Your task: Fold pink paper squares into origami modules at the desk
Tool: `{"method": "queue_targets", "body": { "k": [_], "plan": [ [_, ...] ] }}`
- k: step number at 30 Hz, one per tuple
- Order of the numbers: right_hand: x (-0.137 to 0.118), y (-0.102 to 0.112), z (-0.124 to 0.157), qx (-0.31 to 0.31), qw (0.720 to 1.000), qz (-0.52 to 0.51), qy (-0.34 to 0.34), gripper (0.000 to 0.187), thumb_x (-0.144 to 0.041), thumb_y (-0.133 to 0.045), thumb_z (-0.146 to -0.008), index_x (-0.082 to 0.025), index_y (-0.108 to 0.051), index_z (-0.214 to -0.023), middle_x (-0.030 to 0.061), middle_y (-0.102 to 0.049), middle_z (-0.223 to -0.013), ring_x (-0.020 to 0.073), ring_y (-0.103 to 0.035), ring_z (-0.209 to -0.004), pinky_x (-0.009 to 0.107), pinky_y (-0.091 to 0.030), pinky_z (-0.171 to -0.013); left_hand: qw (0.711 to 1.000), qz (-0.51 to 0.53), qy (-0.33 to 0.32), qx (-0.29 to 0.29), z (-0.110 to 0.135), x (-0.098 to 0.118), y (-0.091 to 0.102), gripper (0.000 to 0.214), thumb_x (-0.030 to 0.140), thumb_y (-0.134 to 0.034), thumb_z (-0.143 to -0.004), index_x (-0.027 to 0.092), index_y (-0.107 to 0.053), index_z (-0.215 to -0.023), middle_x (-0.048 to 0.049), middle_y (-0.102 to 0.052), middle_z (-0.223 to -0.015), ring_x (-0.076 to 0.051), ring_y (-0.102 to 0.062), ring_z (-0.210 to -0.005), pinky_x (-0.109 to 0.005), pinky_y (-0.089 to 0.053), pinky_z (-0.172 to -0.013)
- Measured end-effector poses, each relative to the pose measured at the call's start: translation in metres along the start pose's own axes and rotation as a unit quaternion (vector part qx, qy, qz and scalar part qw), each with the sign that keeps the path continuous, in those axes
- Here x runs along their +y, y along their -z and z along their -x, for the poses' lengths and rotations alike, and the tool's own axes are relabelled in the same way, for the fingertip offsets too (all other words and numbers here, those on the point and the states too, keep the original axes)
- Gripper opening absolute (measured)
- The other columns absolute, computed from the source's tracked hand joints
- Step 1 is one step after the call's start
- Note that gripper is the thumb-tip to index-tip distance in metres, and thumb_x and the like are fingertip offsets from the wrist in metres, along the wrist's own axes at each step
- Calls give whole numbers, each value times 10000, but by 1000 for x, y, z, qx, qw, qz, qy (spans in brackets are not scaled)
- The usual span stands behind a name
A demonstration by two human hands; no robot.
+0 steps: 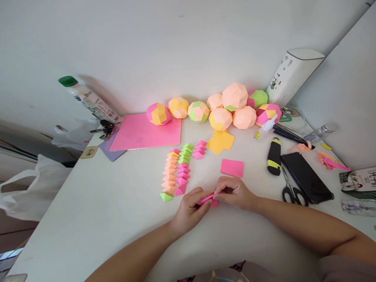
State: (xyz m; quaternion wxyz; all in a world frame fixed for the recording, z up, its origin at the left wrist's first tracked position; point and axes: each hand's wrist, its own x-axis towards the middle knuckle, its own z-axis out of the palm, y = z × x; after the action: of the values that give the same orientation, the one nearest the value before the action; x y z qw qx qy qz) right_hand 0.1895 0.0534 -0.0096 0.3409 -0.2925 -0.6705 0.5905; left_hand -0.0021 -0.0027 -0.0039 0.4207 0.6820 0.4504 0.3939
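Both hands meet over the white table [111,203], pinching one small pink paper piece [209,199]. My left hand [190,209] grips its left end with curled fingers. My right hand [233,192] presses its right end with closed fingers. Just left of the hands lie rows of folded paper units [179,170] in pink, orange and green. A flat pink paper square [232,167] lies just beyond my right hand.
Several paper polyhedron balls [232,107] line the wall. A large pink sheet [145,132] and yellow squares [221,141] lie behind the units. To the right are a black phone [307,177], scissors [290,190], a black-yellow cutter [274,156] and pens [289,135]. A bottle [91,100] stands far left.
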Motion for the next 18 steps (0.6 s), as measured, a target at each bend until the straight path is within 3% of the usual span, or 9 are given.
{"method": "queue_targets", "body": {
  "k": [10, 15, 18],
  "plan": [
    [-9, -2, 2, -11, 999, 48, 5, 173, -262, -571, -870, -127, -621, -774, 29, -582, -679, 96, -493, -578, 206, -396, -516, 998, 28, 55, 23, 0, 0, 0, 141, 218, -569, -851, 144, -686, -826, -6, -525, -652, -114, -479, -586, -221, -385, -544],
    [-8, -3, 3, 4, 998, 60, -5, 183, -264, -542, -884, -134, -581, -761, 7, -552, -649, 83, -454, -553, 195, -377, -503, 983, 131, 114, 62, 1, -3, -3, 138, 282, -612, -826, 160, -651, -877, -1, -530, -697, -94, -454, -550, -201, -373, -481],
    [-5, -4, 3, 9, 998, 69, -12, 158, -278, -553, -877, -138, -572, -807, 8, -560, -673, 80, -455, -548, 191, -386, -495, 973, 176, 139, 57, 1, -6, -3, 166, 314, -624, -819, 156, -644, -866, 12, -507, -676, -73, -421, -500, -186, -352, -439]
  ]
}}
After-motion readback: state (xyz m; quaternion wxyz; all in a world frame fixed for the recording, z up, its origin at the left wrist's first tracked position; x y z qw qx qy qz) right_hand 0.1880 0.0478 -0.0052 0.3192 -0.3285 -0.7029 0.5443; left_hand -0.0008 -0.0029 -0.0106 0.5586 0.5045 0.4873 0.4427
